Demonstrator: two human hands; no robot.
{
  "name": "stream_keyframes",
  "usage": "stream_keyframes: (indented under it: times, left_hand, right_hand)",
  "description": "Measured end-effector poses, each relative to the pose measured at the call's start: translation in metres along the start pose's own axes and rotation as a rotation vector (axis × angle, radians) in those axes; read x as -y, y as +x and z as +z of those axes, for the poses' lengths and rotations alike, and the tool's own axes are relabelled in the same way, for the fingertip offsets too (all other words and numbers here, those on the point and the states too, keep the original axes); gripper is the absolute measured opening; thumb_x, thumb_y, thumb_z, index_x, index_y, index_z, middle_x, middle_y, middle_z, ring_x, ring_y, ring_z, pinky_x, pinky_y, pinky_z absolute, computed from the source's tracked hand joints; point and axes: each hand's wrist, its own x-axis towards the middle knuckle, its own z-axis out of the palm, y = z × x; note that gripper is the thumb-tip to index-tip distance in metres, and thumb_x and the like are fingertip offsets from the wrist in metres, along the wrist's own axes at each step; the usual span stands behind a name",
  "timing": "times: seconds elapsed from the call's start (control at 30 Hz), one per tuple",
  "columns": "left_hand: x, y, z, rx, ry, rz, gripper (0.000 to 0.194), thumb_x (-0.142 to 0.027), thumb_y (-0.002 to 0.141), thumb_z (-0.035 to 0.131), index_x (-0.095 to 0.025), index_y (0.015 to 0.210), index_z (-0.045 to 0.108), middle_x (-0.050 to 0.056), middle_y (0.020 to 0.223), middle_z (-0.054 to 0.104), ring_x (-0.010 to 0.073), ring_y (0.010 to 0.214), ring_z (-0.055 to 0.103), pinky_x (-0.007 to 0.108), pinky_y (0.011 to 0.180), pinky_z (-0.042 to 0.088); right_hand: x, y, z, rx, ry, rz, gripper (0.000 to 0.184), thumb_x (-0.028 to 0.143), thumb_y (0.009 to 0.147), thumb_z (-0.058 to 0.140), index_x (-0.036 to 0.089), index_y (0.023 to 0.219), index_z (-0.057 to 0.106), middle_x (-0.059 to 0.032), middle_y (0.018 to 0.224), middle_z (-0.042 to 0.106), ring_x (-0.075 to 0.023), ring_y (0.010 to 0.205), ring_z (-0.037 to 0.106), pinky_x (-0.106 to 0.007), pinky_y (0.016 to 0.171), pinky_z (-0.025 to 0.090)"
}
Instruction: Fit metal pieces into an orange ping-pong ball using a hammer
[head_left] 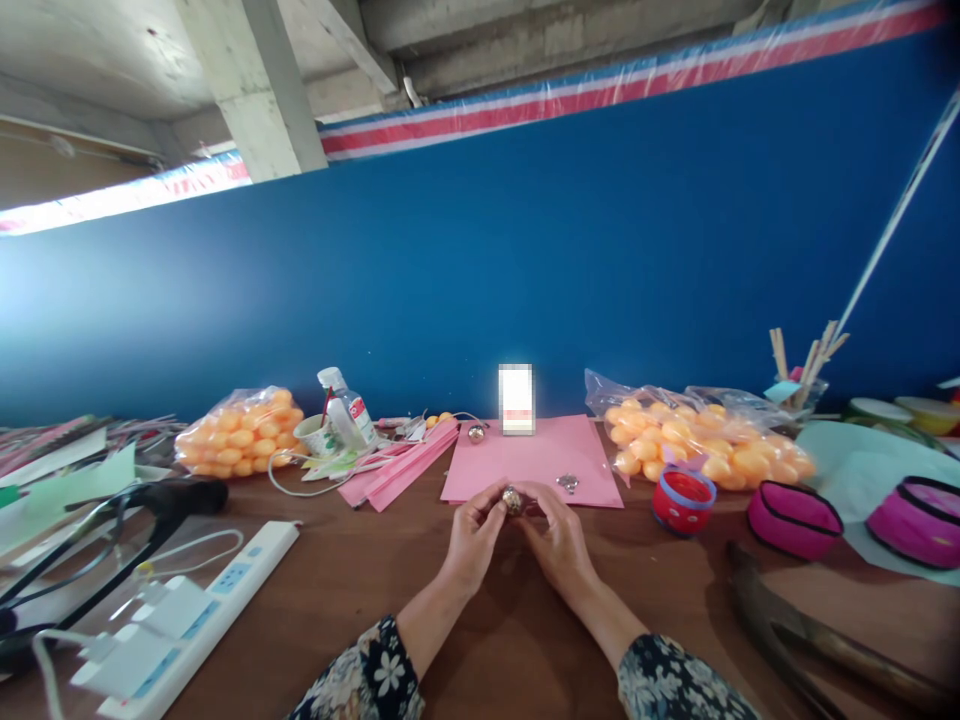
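Note:
A small shiny metallic ball (512, 500) is between my two hands, above the near edge of the pink paper (536, 455). My left hand (474, 535) pinches it from the left between thumb and fingers. Fingertips of my right hand (559, 540) close on its right side, and both hands touch it. On the paper's far left rests a similar metallic ball (476, 433). A little heap of silvery bits (568, 484) lies on the right part of the paper; the single pieces are too small to make out.
Bags of orange balls stand at left (240, 435) and right (697, 440). Right of my hands are a red cup (683, 500), a magenta fabric container (795, 520) and a curved dark tool (817, 640). A white power strip (251, 565) and a clear bottle (349, 412) are leftward.

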Motion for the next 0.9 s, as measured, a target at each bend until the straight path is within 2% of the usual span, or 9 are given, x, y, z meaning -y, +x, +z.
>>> stream_keyframes:
  times: [0.43, 0.7, 0.9]
  left_hand:
    - [0.004, 0.001, 0.001, -0.007, -0.080, -0.051, 0.040, -0.029, 0.070, 0.061, -0.016, 0.108, 0.059, 0.009, 0.110, 0.061, 0.0238, 0.105, 0.053, 0.038, 0.092, 0.040]
    - [0.005, 0.001, 0.000, 0.005, -0.202, -0.095, 0.041, -0.028, 0.069, 0.063, -0.016, 0.108, 0.059, 0.009, 0.108, 0.063, 0.0214, 0.097, 0.058, 0.037, 0.091, 0.040]
    - [-0.006, -0.001, 0.002, 0.023, -0.391, -0.203, 0.040, -0.025, 0.065, 0.067, -0.015, 0.103, 0.062, 0.009, 0.097, 0.066, 0.0185, 0.087, 0.061, 0.032, 0.082, 0.045]
  right_hand:
    - [-0.004, 0.000, -0.001, -0.001, 0.021, 0.046, 0.032, 0.015, 0.074, 0.054, 0.021, 0.106, 0.056, -0.0063, 0.102, 0.061, -0.0193, 0.090, 0.058, -0.034, 0.077, 0.050]
    - [-0.005, 0.000, -0.001, 0.006, 0.073, 0.086, 0.034, 0.014, 0.073, 0.056, 0.020, 0.106, 0.056, -0.0062, 0.103, 0.061, -0.0202, 0.093, 0.058, -0.035, 0.080, 0.049]
    - [-0.006, 0.000, 0.000, 0.041, 0.099, 0.104, 0.035, 0.015, 0.075, 0.054, 0.021, 0.109, 0.054, -0.0062, 0.106, 0.060, -0.0197, 0.095, 0.057, -0.036, 0.083, 0.047]
